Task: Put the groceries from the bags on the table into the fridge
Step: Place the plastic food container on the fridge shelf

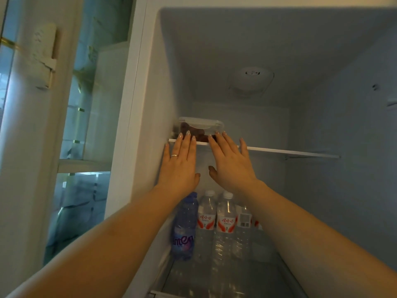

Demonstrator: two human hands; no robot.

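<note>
Fridge open in front of me, view angled up into the top compartment.

Clear lidded container [200, 128] with dark reddish food inside sits on the upper shelf [290, 152], at its left end, close against the fridge's left wall [163, 87]. It is set a little back from the shelf's white front edge.

My left hand [180, 164] is flat, fingers straight and spread, tips on the container's front face. Ring on one finger. My right hand [231, 163] is the same: fingers extended, tips on the container's right front corner, thumb hanging free below. Neither hand curls round anything.

Rest of the upper shelf, to the right of the container, runs to the right wall. Round light fitting [251, 79] on the ceiling above.

Below my wrists, on the lower shelf [266, 274]: a blue-purple bottle [184, 227] at left, just beside it two clear water bottles [217, 220] with red-and-white labels, and more bottles behind them, partly hidden by my right forearm.

Outside the fridge at left, a glass-fronted cabinet [86, 130], blurred.
</note>
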